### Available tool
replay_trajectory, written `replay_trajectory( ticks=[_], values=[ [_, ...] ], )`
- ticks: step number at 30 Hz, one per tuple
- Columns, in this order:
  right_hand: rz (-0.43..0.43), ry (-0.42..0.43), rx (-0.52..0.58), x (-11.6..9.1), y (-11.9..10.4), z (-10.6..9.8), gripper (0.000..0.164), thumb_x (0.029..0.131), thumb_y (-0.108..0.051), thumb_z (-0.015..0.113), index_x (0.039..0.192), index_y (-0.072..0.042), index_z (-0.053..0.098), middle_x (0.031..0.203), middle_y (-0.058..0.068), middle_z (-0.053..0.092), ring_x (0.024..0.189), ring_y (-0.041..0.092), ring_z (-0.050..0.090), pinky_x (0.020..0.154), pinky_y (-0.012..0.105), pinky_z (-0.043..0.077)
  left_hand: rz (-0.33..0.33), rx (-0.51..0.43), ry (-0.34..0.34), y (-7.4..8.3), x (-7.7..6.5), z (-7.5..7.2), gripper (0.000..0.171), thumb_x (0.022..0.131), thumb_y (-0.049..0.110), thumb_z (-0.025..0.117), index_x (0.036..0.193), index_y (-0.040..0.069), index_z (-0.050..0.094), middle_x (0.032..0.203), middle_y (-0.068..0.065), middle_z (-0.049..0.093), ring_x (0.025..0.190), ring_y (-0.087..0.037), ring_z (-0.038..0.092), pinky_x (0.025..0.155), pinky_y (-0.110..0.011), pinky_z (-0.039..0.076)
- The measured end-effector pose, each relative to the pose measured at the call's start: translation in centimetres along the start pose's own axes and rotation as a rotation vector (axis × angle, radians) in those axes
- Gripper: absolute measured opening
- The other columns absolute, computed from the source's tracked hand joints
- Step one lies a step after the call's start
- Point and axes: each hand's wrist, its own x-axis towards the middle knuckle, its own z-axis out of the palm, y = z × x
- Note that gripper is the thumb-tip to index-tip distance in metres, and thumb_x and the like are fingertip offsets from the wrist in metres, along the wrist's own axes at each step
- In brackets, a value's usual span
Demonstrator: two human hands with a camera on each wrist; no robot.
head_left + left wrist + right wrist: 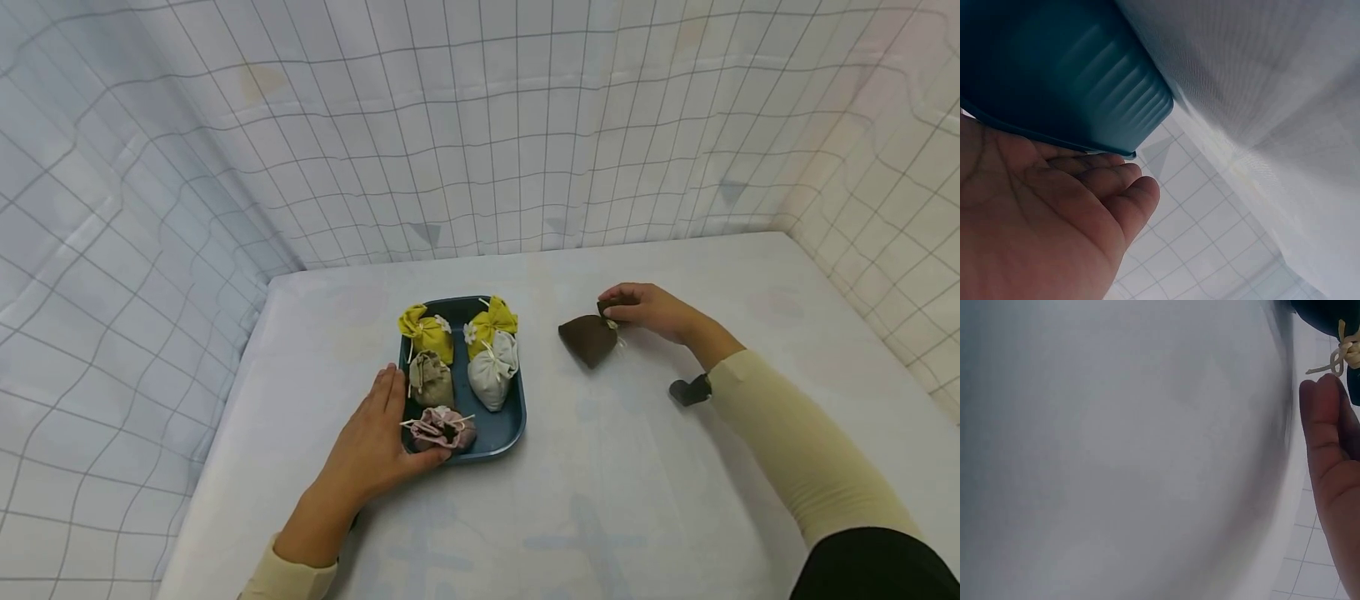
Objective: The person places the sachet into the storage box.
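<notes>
A blue tray (497,431) on the table holds several small drawstring pouches. My left hand (371,446) rests against its left side, fingers straight along the rim, thumb at the near edge beside a mauve pouch (442,429). In the left wrist view those fingers lie by the tray's ribbed wall (1110,81). Right of the tray, my right hand (652,310) pinches the gathered top of a dark brown pouch (588,339), whose body hangs toward the tray. The right wrist view shows only part of that pouch, with its pale cord bow (1350,353) near the fingertips.
Inside the tray, a yellow pouch (431,337) and an olive pouch (431,381) line the left side. Another yellow pouch (491,321) and a pale grey pouch (490,379) line the right. White grid-patterned curtains (495,142) surround the white-covered table (600,475).
</notes>
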Motion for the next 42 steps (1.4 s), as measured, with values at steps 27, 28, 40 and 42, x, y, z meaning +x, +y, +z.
replay_trajectory(
  ticks=[27, 28, 40, 42],
  values=[
    [-0.120, -0.006, -0.026, 0.2, -2.7, 1.3, 0.032, 0.099, -0.012, 0.062, 0.126, 0.004, 0.057, 0.116, 0.015, 0.063, 0.103, 0.022, 0.063, 0.089, 0.029, 0.053, 0.004, -0.011, 0.015, 0.0, -0.1, 0.1, 0.126, 0.074, 0.071, 0.072, 0.155, -0.009, 0.017, 0.161, -0.026, 0.015, 0.146, -0.040, 0.022, 0.109, -0.054, 0.035],
    [-0.123, -0.004, -0.025, 0.2, -2.8, 1.4, 0.031, 0.099, -0.012, 0.062, 0.125, 0.004, 0.058, 0.115, 0.015, 0.063, 0.103, 0.022, 0.064, 0.089, 0.029, 0.053, 0.003, -0.013, 0.013, 0.0, -0.1, 0.1, 0.126, 0.074, 0.071, 0.072, 0.155, -0.008, 0.017, 0.161, -0.026, 0.015, 0.146, -0.041, 0.022, 0.109, -0.054, 0.035],
    [-0.183, 0.051, 0.004, -0.7, -5.9, 1.5, 0.023, 0.097, -0.008, 0.064, 0.117, 0.001, 0.062, 0.108, 0.014, 0.066, 0.099, 0.025, 0.065, 0.088, 0.032, 0.053, 0.005, -0.013, 0.018, 0.0, -0.1, 0.0, 0.126, 0.073, 0.071, 0.072, 0.155, -0.009, 0.017, 0.161, -0.026, 0.016, 0.146, -0.041, 0.022, 0.109, -0.054, 0.035],
    [-0.189, 0.043, -0.014, -0.7, -6.4, 1.5, 0.022, 0.097, -0.008, 0.063, 0.118, 0.001, 0.062, 0.108, 0.014, 0.067, 0.099, 0.025, 0.065, 0.088, 0.031, 0.053, 0.006, -0.012, 0.019, 0.0, -0.2, 0.1, 0.126, 0.073, 0.071, 0.072, 0.154, -0.009, 0.017, 0.161, -0.026, 0.016, 0.146, -0.041, 0.022, 0.109, -0.054, 0.035]
  ],
)
